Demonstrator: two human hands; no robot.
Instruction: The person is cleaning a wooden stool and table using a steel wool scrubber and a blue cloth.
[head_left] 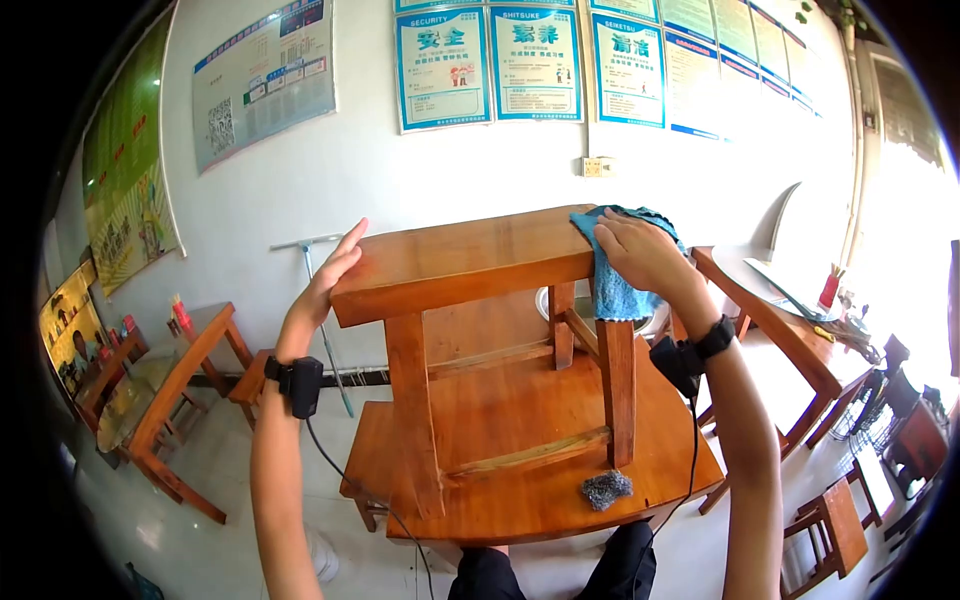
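A wooden stool (460,250) stands upright on a wooden table (530,510). At the stool's left end my left hand (335,270) rests against the edge, fingers stretched out and nothing held. My right hand (645,255) lies over a blue cloth (622,290) and presses it onto the right end of the seat. Part of the cloth hangs down over the stool's right front leg. Near that leg, on the tabletop, lies a grey steel wool scourer (606,490). Behind the stool, a round metal basin (545,303) is partly hidden.
More wooden tables stand at the left (165,400) and right (790,340). A squeegee (325,330) with a long handle leans on the back wall. Cables hang from the devices on both wrists. A stool (840,525) is at the lower right.
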